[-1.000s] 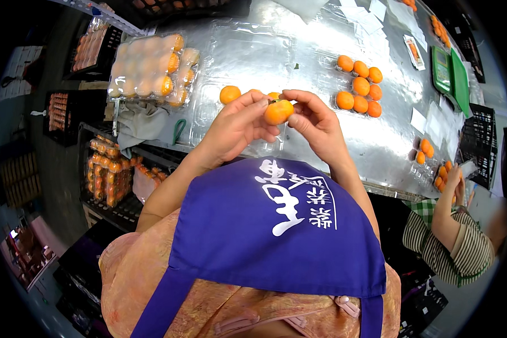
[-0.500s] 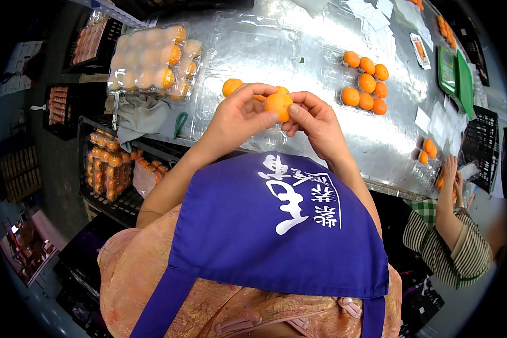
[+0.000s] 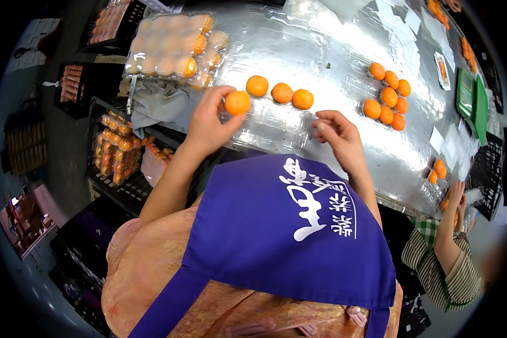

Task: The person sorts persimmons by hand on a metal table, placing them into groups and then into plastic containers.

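An orange (image 3: 237, 102) is held between the thumb and fingers of my left hand (image 3: 211, 121), above the left side of a see-through plastic tray (image 3: 273, 130). Three more oranges sit in that tray in a slightly slanting row: a left one (image 3: 257, 86), a middle one (image 3: 282, 93) and a right one (image 3: 302, 99). At the tray's right edge is my right hand (image 3: 341, 135). Its fingers are loosely bent and apart from the thumb, with nothing between them.
Filled orange packs (image 3: 172, 48) are stacked at the left of the metal table. Several oranges (image 3: 388, 97) sit in a group at the right. Beyond are a green scale (image 3: 472, 101) and white papers (image 3: 400, 34). A co-worker's hands (image 3: 455, 200) are at the far right.
My hands have parted. The left has carried an orange leftward, and the right has moved right without one. The row of oranges in the tray now shows fully.
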Action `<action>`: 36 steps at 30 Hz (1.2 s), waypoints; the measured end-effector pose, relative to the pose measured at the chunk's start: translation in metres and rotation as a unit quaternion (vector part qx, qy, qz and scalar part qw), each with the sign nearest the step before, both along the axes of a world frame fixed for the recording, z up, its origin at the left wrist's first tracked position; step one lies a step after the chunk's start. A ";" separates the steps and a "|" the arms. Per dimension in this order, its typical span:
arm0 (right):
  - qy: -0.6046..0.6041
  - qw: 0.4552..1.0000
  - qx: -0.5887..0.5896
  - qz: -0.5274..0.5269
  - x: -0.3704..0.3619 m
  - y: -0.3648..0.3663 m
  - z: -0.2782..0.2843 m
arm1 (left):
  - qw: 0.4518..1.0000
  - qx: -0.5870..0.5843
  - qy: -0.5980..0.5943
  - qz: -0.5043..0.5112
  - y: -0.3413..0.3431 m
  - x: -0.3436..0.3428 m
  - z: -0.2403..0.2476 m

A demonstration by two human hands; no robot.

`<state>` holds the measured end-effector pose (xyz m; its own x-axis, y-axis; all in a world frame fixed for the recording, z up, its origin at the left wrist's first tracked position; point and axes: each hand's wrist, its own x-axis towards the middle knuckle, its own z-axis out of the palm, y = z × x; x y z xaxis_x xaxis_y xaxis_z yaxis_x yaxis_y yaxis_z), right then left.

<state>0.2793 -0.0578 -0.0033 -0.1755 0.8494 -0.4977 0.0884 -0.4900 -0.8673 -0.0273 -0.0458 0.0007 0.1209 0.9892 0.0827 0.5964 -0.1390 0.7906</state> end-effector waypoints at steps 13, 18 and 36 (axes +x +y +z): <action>-0.108 0.994 0.031 0.013 0.013 -0.002 -0.025 | 0.980 -0.003 0.199 -0.018 0.046 -0.003 -0.023; -0.175 0.980 0.096 0.016 0.009 0.003 -0.048 | 0.973 -0.005 0.229 -0.012 0.036 0.001 -0.025; -0.255 0.954 0.152 -0.049 -0.007 0.089 -0.063 | 0.990 -0.101 -0.075 0.071 0.046 0.014 -0.054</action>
<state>0.2725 0.0316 -0.0668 0.1116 0.9681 -0.2245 0.5029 -0.2498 -0.8275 -0.0131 0.0004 -0.0533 -0.0194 0.9936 -0.1112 0.4726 0.1071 0.8748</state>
